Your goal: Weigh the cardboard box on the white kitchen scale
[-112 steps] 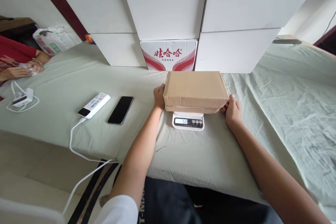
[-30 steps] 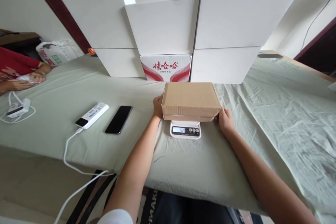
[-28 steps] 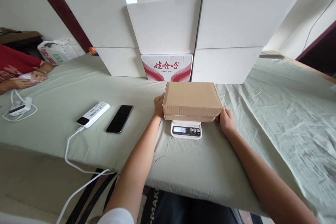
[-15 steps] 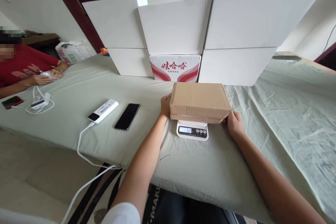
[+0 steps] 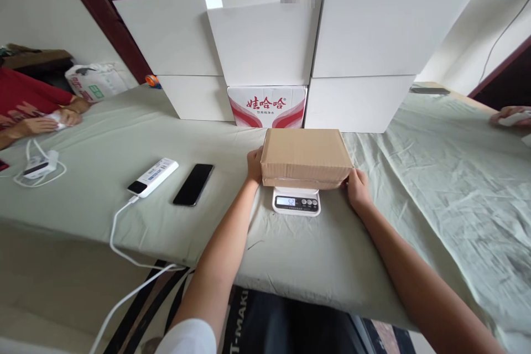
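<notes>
A flat brown cardboard box (image 5: 306, 155) rests on a small white digital scale (image 5: 296, 202) whose lit display faces me. My left hand (image 5: 254, 166) presses against the box's left end. At the box's right front corner my right hand (image 5: 357, 190) touches its edge. Both hands frame the box from the sides; the fingers behind it are hidden.
A black phone (image 5: 193, 184) and a white power bank (image 5: 153, 176) with a white cable lie to the left on the pale green cloth (image 5: 435, 177). White boxes (image 5: 265, 44) and a red-printed carton (image 5: 266, 105) stand behind. Another person's hands (image 5: 45, 121) rest far left; a hand (image 5: 510, 116) shows far right.
The box, scale and both my hands keep the same hold; only my view has shifted. A hand has come into view at the far right edge.
</notes>
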Motion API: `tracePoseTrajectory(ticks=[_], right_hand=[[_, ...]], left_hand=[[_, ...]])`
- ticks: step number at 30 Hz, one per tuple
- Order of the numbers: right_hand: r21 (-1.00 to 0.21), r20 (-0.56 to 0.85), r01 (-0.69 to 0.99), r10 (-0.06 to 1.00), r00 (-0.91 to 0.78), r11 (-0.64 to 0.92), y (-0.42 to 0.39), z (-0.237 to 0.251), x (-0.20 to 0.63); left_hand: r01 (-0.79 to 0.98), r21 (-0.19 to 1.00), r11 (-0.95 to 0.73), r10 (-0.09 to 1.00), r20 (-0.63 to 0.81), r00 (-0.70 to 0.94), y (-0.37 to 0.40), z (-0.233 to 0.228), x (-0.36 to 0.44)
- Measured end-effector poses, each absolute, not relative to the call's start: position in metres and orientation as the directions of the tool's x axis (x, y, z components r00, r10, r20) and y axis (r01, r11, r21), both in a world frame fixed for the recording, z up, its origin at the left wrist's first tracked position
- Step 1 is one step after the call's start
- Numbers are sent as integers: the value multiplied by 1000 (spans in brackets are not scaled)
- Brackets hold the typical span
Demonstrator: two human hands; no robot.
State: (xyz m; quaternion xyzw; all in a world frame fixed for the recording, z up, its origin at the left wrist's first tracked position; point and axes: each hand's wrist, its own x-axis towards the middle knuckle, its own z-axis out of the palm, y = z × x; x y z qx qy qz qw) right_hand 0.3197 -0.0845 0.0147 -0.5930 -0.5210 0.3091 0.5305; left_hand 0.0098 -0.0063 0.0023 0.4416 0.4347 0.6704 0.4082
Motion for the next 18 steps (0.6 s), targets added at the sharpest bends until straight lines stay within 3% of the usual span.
tracePoseTrajectory(ticks=[6,14,18], right_hand=[[-939,336,164,906,257,302,-92,10,315],[-943,330,51,911,249,328,-91,12,315],[-931,355,-13,916,185,364,-80,17,305]], left_hand=[[-229,913,-337,922,270,-278,-7,8,18],[-267,869,-416,858,277,-433,3,18,20],[-311,847,-432,885,331,-327,8,10,26]])
